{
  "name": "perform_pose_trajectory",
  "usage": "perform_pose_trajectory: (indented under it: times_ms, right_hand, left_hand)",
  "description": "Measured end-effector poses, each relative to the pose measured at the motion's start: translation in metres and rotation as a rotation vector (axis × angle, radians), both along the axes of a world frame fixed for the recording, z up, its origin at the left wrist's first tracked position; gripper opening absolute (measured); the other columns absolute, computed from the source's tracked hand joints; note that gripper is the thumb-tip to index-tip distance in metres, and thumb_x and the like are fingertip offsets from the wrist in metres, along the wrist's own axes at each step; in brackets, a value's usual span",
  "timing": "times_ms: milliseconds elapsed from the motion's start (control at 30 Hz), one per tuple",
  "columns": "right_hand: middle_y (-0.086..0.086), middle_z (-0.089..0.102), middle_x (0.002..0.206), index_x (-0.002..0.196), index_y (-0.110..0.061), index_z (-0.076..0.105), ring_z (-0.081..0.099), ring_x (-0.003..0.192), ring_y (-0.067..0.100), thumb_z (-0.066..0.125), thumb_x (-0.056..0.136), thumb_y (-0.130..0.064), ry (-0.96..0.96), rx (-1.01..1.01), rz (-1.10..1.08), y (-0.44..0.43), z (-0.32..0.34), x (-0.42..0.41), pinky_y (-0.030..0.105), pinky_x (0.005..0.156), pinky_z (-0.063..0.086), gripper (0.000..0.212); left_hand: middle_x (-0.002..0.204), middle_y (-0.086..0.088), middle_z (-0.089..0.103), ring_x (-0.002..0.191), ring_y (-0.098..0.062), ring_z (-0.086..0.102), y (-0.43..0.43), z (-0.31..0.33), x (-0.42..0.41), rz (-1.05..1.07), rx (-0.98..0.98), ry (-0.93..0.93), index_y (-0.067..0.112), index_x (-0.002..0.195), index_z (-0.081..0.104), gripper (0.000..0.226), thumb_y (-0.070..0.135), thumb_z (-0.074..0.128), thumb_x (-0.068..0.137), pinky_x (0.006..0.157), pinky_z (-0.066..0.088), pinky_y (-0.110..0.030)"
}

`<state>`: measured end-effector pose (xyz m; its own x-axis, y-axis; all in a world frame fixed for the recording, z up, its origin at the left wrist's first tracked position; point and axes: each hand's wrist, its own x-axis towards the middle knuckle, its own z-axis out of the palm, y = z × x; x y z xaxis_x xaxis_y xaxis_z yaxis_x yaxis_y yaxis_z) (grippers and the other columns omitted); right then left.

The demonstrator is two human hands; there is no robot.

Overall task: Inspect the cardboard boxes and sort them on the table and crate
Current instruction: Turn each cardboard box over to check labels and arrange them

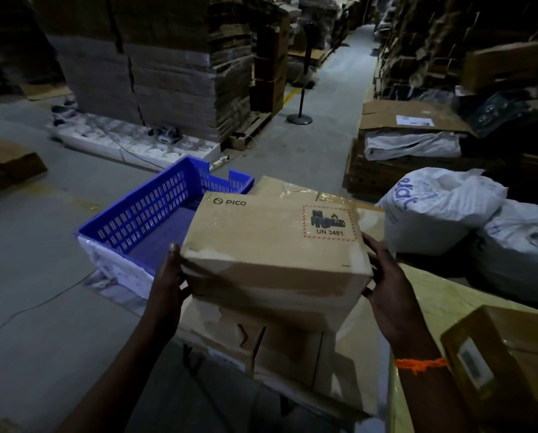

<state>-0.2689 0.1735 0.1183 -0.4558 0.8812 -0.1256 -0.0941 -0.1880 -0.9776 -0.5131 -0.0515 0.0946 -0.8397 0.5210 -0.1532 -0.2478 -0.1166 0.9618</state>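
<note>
A brown cardboard box [270,245] printed PICO with a UN 3481 label is held up in the middle of the view. My left hand [169,278] grips its left near corner, fingers curled under it. My right hand [386,285] holds its right side, fingers against the edge. Below it lie more cardboard boxes [292,348] stacked by the table. Left of the box stands a blue slotted plastic crate [142,214], with nothing seen inside. Another cardboard box [508,364] sits on the table [433,298] at the lower right.
White sacks [448,214] lie to the right of the table. Tall pallet stacks of flat cardboard [167,67] stand behind the crate. A stand with a round base [299,118] is in the aisle. A cable runs across the grey floor [36,276] at left.
</note>
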Motion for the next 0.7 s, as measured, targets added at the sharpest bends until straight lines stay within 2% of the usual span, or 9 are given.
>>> perform_pose_trajectory:
  times_ms: [133,267,333,433,533,600,633,700]
  right_hand:
    - [-0.016,0.074,0.119,0.133,-0.038,0.065,0.067,0.117,0.011,0.040,0.112,-0.032,-0.058,0.087,0.015,0.000,-0.003,-0.002,0.043,0.091,0.056,0.033]
    - [-0.019,0.074,0.115,0.135,-0.027,0.064,0.068,0.112,0.008,0.043,0.112,-0.020,-0.088,0.135,0.039,0.005,-0.003,-0.003,0.028,0.076,0.059,0.032]
    - [-0.009,0.076,0.115,0.131,-0.024,0.067,0.069,0.113,0.016,0.048,0.110,-0.026,-0.066,0.102,0.031,0.009,0.000,-0.008,0.036,0.080,0.059,0.028]
    - [0.004,0.076,0.120,0.132,-0.023,0.067,0.069,0.118,0.029,0.055,0.106,-0.032,-0.061,0.004,0.055,0.020,0.007,-0.016,0.053,0.098,0.055,0.030]
    - [0.006,0.076,0.122,0.135,-0.020,0.065,0.071,0.115,0.027,0.057,0.105,-0.022,-0.045,-0.002,0.148,0.027,0.017,-0.021,0.047,0.094,0.058,0.031]
    - [0.008,0.077,0.119,0.133,-0.017,0.066,0.074,0.109,0.025,0.057,0.104,-0.013,-0.036,0.006,0.184,0.029,0.024,-0.021,0.039,0.085,0.063,0.031]
    - [0.008,0.077,0.119,0.133,-0.016,0.065,0.074,0.108,0.024,0.058,0.103,-0.009,-0.026,0.007,0.190,0.031,0.026,-0.019,0.038,0.085,0.063,0.032]
    - [0.008,0.076,0.122,0.136,-0.017,0.064,0.072,0.113,0.028,0.059,0.100,-0.004,-0.010,0.040,0.183,0.038,0.026,-0.015,0.048,0.097,0.059,0.040]
  left_hand:
    - [0.117,-0.001,0.069,0.112,-0.024,0.065,-0.004,0.005,-0.001,0.018,-0.032,-0.008,0.034,0.110,0.061,0.024,0.043,0.039,0.106,0.085,0.053,-0.041]
    - [0.115,-0.004,0.067,0.108,-0.024,0.065,-0.010,0.012,-0.016,-0.005,-0.062,0.064,0.023,0.116,0.063,0.020,0.029,0.047,0.105,0.074,0.053,-0.033]
    - [0.112,0.004,0.063,0.103,-0.014,0.062,-0.007,0.024,-0.024,-0.021,-0.113,0.127,0.022,0.125,0.059,0.023,0.022,0.049,0.104,0.074,0.051,-0.029]
    - [0.110,0.009,0.060,0.104,-0.011,0.057,0.007,0.045,-0.035,-0.086,-0.192,0.136,0.028,0.128,0.059,0.028,0.032,0.055,0.101,0.080,0.050,-0.034]
    - [0.108,0.006,0.062,0.099,-0.012,0.060,0.016,0.061,-0.040,-0.238,-0.285,0.139,0.036,0.116,0.060,0.017,0.030,0.057,0.100,0.078,0.049,-0.033]
    - [0.117,0.000,0.064,0.107,-0.020,0.063,0.016,0.064,-0.042,-0.299,-0.291,0.158,0.039,0.118,0.061,0.024,0.027,0.061,0.097,0.083,0.052,-0.036]
    - [0.123,-0.001,0.063,0.111,-0.022,0.063,0.016,0.065,-0.042,-0.310,-0.264,0.150,0.041,0.118,0.061,0.028,0.025,0.063,0.095,0.085,0.053,-0.038]
    - [0.126,0.004,0.060,0.111,-0.018,0.061,0.015,0.063,-0.039,-0.301,-0.209,0.147,0.046,0.117,0.060,0.039,0.017,0.067,0.092,0.083,0.053,-0.036]
